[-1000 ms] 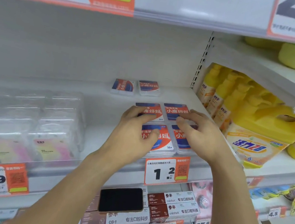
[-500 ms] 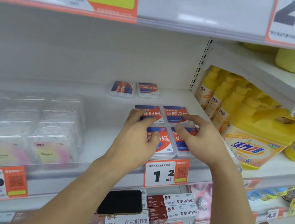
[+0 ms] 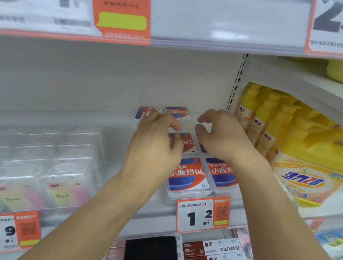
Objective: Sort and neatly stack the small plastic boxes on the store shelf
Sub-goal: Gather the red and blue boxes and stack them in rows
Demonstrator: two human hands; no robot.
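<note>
Yellow detergent jug [image 3: 320, 166] right – black phone [image 3: 151, 252] below (face-up).

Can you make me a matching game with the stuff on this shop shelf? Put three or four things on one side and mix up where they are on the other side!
Things:
1. price tag reading 1.2
2. yellow bottles
3. black phone
4. two far boxes

Places:
A. at the back of the shelf, beyond the hands
B. on the shelf below, lying on small packs
C. on the shelf's front edge, below the near boxes
D. right of the hands, past the upright post

Pairs: 1-C, 2-D, 3-B, 4-A
</note>
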